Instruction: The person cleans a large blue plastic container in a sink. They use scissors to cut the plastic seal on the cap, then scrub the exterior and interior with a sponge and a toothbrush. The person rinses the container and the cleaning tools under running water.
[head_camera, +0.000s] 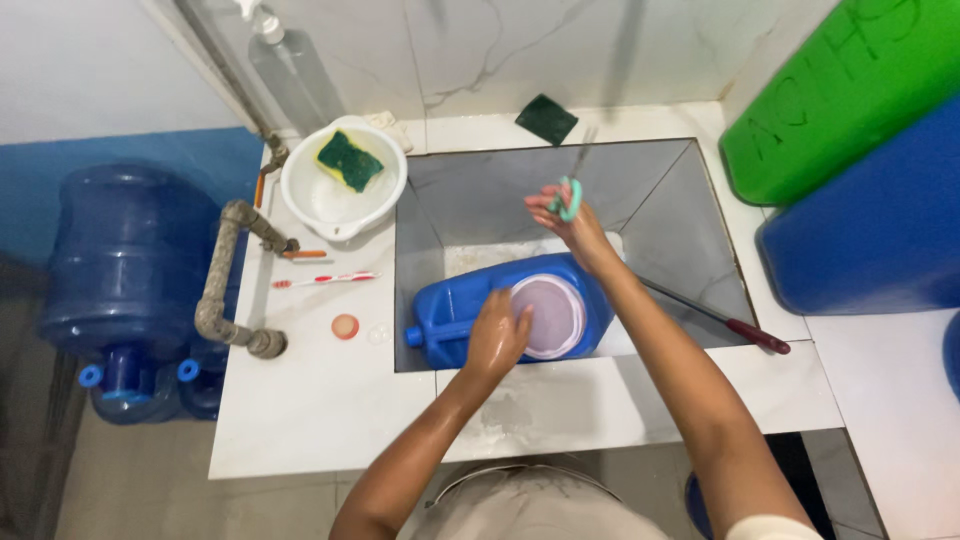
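A round translucent pink plastic lid (548, 317) rests on a blue plastic jerrycan (470, 310) lying on its side in the grey square sink (660, 200). The left hand (497, 335) lies flat on the lid's edge at nine o'clock, fingers spread and released. At twelve o'clock from the lid, the right hand (570, 222) is raised, fingers clenched around the green-handled scissors (572, 190), blades pointing up. At ten o'clock, on the white counter (320, 400), a white plastic bowl (340, 190) holds a yellow-green sponge (350, 160); a red-white toothbrush (325, 280) lies below it.
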